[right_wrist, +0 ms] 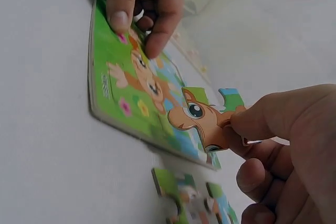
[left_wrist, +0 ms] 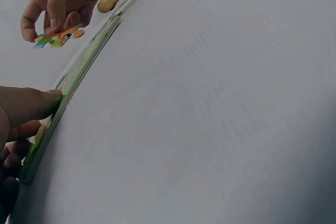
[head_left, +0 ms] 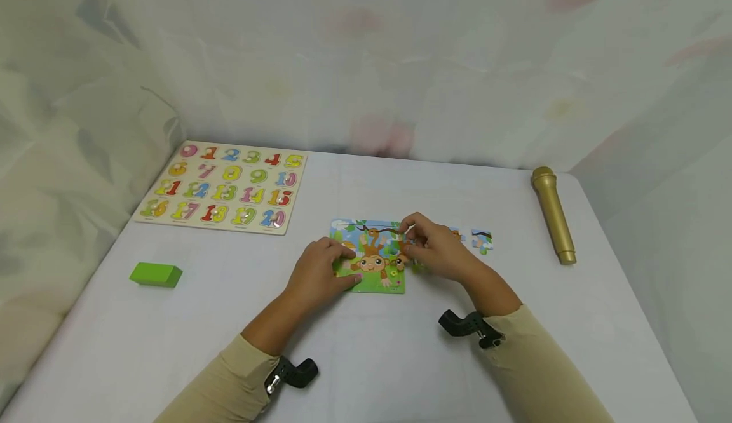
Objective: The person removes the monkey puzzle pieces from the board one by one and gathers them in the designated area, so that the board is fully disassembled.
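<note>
- The left hand [head_left: 316, 272] is pressing on a flat rectangular puzzle board [head_left: 373, 261], printed with a brown monkey, green grass and blue sky; the thumb and index finger are resting on its left part, relaxed rather than clenched.
- The right hand [head_left: 437, 248] is pinching an interlocking puzzle piece [right_wrist: 202, 119] between thumb and fingers; the piece is showing an orange-brown animal face with a large eye.
- This piece is hanging in the air, just by the right edge of the board, while the board itself is lying flat on the white-covered table [head_left: 366, 347], in front of the person.
- Loose puzzle pieces [head_left: 482, 240] are lying to the right of the board, some partly hidden behind the right hand.
- A pale wooden number board [head_left: 245, 178] with colourful numerals is lying at the far left.
- A bright green rectangular block [head_left: 155, 274] is lying nearer the person, on the left.
- A gold microphone-shaped object [head_left: 553, 216] is lying on the right side of the table.
- Beige sleeves [head_left: 543, 366] are covering both forearms, with black mounts [head_left: 466, 324] sitting at the wrists.
</note>
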A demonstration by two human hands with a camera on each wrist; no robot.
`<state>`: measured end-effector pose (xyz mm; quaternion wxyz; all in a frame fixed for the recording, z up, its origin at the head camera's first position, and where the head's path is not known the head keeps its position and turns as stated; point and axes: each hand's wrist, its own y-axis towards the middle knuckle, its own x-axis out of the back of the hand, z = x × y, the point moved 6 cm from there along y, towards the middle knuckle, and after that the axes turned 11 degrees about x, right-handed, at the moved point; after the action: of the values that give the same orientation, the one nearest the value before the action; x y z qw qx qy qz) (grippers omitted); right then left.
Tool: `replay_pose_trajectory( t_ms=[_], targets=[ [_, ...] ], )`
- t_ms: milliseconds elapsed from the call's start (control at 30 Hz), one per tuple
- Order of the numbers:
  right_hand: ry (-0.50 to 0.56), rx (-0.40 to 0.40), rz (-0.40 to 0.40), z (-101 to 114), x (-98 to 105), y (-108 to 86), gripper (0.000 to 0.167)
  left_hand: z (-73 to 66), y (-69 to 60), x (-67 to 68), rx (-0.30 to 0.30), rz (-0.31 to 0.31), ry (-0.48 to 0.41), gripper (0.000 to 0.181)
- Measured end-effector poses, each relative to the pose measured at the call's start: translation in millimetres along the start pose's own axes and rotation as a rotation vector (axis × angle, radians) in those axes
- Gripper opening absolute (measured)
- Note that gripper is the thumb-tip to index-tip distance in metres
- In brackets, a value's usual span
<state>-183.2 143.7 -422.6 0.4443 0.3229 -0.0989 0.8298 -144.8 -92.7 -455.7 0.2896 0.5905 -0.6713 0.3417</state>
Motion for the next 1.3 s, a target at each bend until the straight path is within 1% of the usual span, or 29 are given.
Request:
replay_pose_trajectory(
  t_ms=[200,367,500,667,800,967,1167,1300],
  targets=[
    [0.014,-0.042,-0.023,-11.9,8.9,-18.4,0.025,0.5,0.5,-1.5,0.001,0.009,0.002,0.047],
    [-0.023,-0.075,-0.059,-22.2,18.6,-34.2,0.024,0.6,1.0,-1.2,0.003,0.011,-0.002,0.046],
    [-0.035,-0.125,-0.077,-31.9,25.5,-47.2,0.023,0.8,0.9,-1.5,0.003,0.019,-0.005,0.046],
    [-0.059,-0.172,-0.093,-38.5,34.9,-60.1,0.024,-0.1,1.2,-1.5,-0.003,0.021,-0.002,0.046],
    [-0.083,-0.189,-0.099,-42.2,41.4,-66.4,0.023,-0.5,1.0,-0.4,-0.001,0.018,-0.001,0.046],
    [-0.088,-0.199,-0.1,-46.4,47.2,-72.2,0.023,-0.5,0.6,0.4,0.0,0.014,-0.007,0.046],
    [-0.085,-0.202,-0.093,-49.8,48.4,-75.0,0.024,0.5,0.3,-0.5,0.003,0.017,-0.002,0.046],
    [-0.118,-0.202,-0.101,-51.6,47.3,-74.9,0.024,1.6,1.3,-2.1,0.005,0.015,-0.002,0.046]
  ],
)
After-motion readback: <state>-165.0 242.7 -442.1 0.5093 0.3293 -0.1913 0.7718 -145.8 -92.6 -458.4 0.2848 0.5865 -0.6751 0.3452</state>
